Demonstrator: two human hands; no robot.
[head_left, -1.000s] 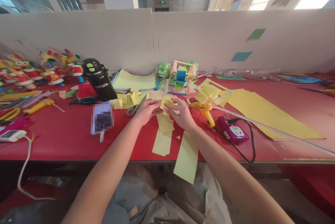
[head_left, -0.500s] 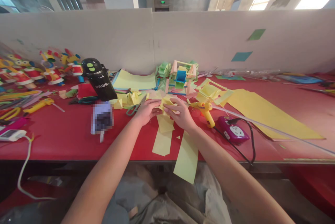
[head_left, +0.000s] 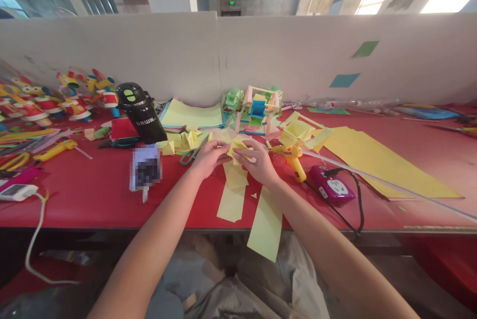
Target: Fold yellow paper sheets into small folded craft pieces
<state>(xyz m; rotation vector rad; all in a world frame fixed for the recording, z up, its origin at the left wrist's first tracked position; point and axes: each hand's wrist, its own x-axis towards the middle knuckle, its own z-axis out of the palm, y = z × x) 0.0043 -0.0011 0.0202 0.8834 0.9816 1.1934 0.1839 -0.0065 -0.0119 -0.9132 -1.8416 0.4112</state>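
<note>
The folding of the small pale-yellow paper piece looks part-way done, judging by its creased, bunched shape against the flat strips around it; it is not yet as finished as the pink-framed paper model with a blue middle at the far side, and nothing shows it glued to anything. The left hand and right hand meet over it at the middle of the red table, the fingers of both pinching its edges from either side, thumbs on top. The piece is crumpled, with several short folds, and it sits just above a flat yellow paper strip; two more yellow strips lie nearer, one overhanging the near edge. Just to the right lies a yellow glue gun, its cord running to a purple power socket. Grey-handled scissors lie just left of the left hand, with a black drinks bottle farther left.
</note>
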